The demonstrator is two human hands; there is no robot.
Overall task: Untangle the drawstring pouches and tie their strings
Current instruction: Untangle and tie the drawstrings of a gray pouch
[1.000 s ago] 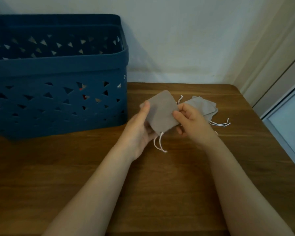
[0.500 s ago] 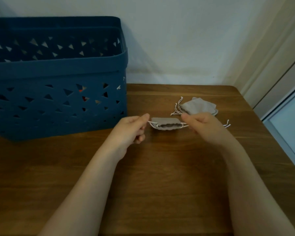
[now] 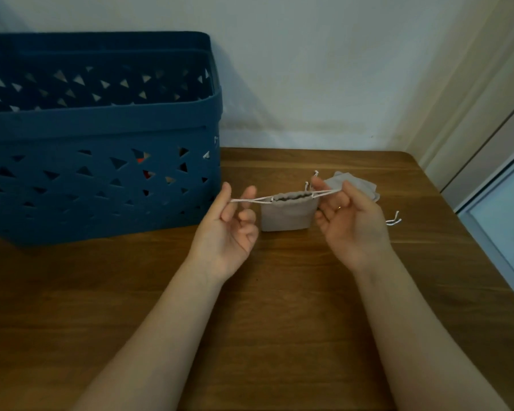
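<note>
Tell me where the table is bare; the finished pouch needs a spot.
Bare wood lies near the front edge of the brown wooden table, between the forearms. It is crowded behind the right hand, where spare grey fabric pouches lie, and left, by the dark blue perforated basket.

Blue basket (image 3: 101,129) cut off at the left edge, something red-orange inside showing only through its holes, spare grey pouches (image 3: 353,185) half hidden behind the right hand (image 3: 350,221), both forearms leaving the bottom edge
</note>
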